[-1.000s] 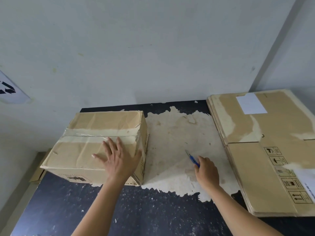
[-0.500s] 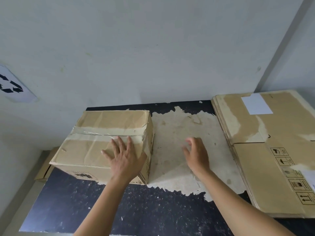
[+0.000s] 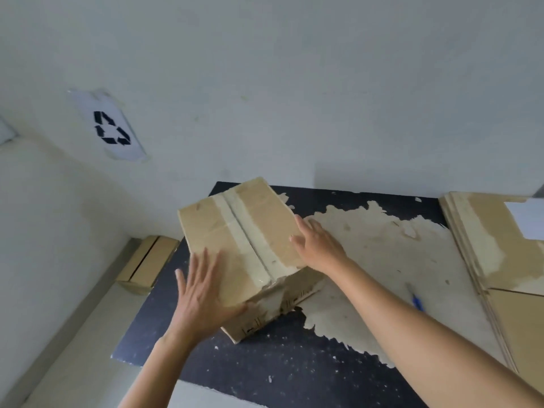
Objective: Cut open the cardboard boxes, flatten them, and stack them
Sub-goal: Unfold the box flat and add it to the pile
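Judging from how things lie, the main risk is a slip. The brown, tape-sealed cardboard box (image 3: 235,245) sits askew on the black speckled tabletop (image 3: 265,363), close to its left edge, and neither hand grips it. The left hand (image 3: 203,295) lies flat with fingers spread on the near left part of the lid. The right hand (image 3: 318,245) rests with straight fingers against the lid's right edge, so the hold is by pressure alone. A push too far leftward could send the box off the table toward the small cardboard carton (image 3: 147,263) on the floor. The glossy tape along the central seam looks slick under a palm. The blue-handled cutter (image 3: 415,298) lies loose on the pale torn paper patch (image 3: 382,254), beside the right forearm and apart from both hands. A careless sweep of that arm might knock it, and its blade end is too thin to tell whether it is exposed. The stack of flattened brown cardboard sheets (image 3: 500,260) at the right is cut off by the frame, so its extent is unknown. The box's far and left sides are hidden, and the print on its near side is unreadable. Whether its near corner is lifted off the table I cannot tell.
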